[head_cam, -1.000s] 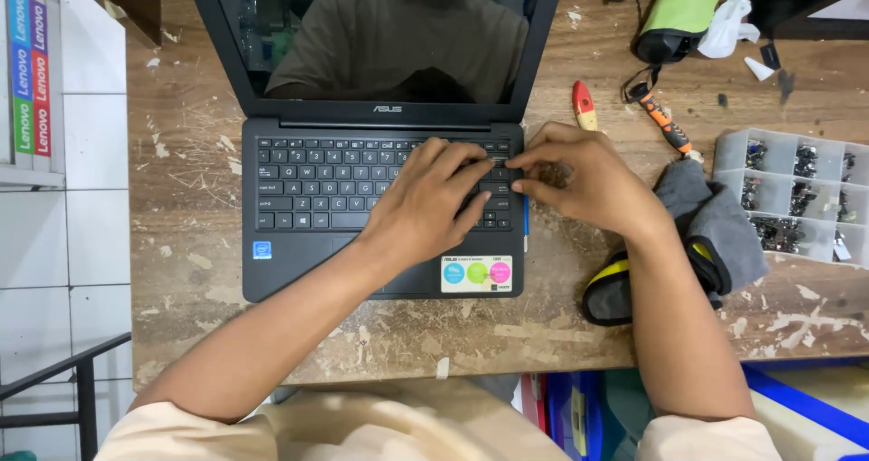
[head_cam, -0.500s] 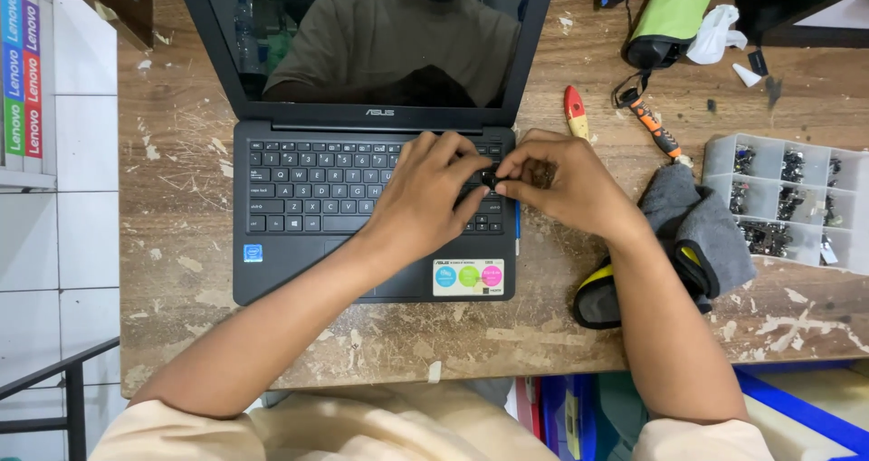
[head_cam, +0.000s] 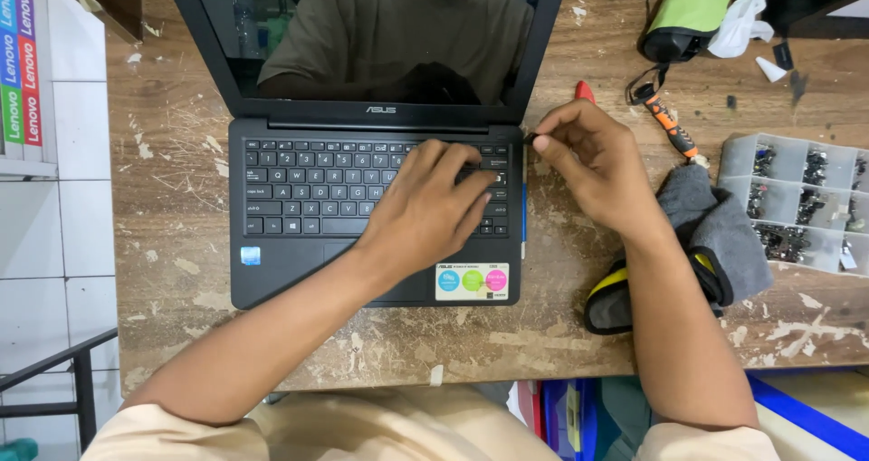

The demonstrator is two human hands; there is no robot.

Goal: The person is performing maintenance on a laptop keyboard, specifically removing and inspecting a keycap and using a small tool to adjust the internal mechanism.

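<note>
The left hand (head_cam: 433,209) lay flat on the right part of the laptop keyboard (head_cam: 362,185), fingers spread over the keys and grasping nothing. The right hand (head_cam: 593,158) hovered just off the laptop's right edge, its grip pinched on a small dark piece (head_cam: 529,138), most likely a keycap, held at the far right corner of the keyboard.

The piece was tiny and caught only between fingertips; a slack pinch would likely have dropped it onto the scarred tabletop (head_cam: 172,153), where it could have bounced off the near edge or been lost among the chips of debris. The left hand's weight on the keys might also have strained neighbouring caps.

Right of the laptop lay a grey cloth (head_cam: 715,230) over a yellow-and-black tool (head_cam: 615,298), touching the right forearm. Farther off sat an orange-handled screwdriver (head_cam: 670,128), a red-tipped tool (head_cam: 585,91) and a green case (head_cam: 692,9). A clear compartment box of small parts (head_cam: 801,199) stood at the far right, well apart. Nothing lay between the pinched piece and the keyboard.
</note>
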